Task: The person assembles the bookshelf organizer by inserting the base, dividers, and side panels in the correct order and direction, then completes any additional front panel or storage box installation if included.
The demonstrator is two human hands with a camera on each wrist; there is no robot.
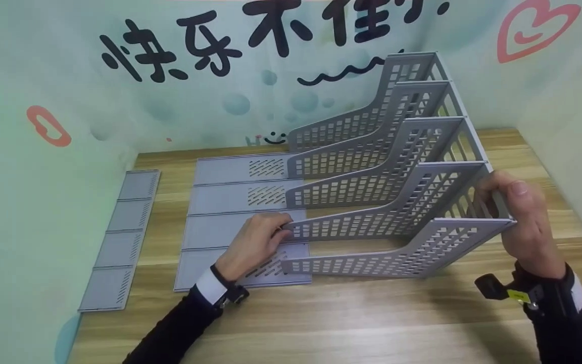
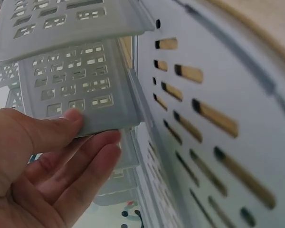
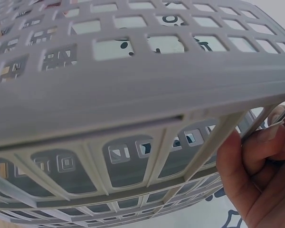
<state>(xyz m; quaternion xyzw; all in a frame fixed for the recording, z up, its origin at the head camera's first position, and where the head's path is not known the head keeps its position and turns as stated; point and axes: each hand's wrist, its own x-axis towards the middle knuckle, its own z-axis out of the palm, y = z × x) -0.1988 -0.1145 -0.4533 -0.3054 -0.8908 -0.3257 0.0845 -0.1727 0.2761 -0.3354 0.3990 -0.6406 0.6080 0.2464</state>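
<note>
A grey perforated file rack [image 1: 406, 201] with several upright dividers stands on the table. My left hand [image 1: 255, 240] pinches the front end of one divider [image 2: 109, 115]; in the left wrist view the thumb lies on its face and the fingers are below its edge. My right hand [image 1: 526, 222] grips the rack's slatted back [image 3: 164, 159] near its upper corner, fingers curled through an opening. A flat grey slotted panel [image 1: 212, 230] lies at the dividers' front ends, partly covered by my left hand. Whether they are joined, I cannot tell.
A narrower grey ridged panel [image 1: 114, 247] lies apart at the left of the wooden table [image 1: 351, 323]. Behind the table hangs a pale printed backdrop [image 1: 210, 116] with black characters, which also closes in the left and right sides.
</note>
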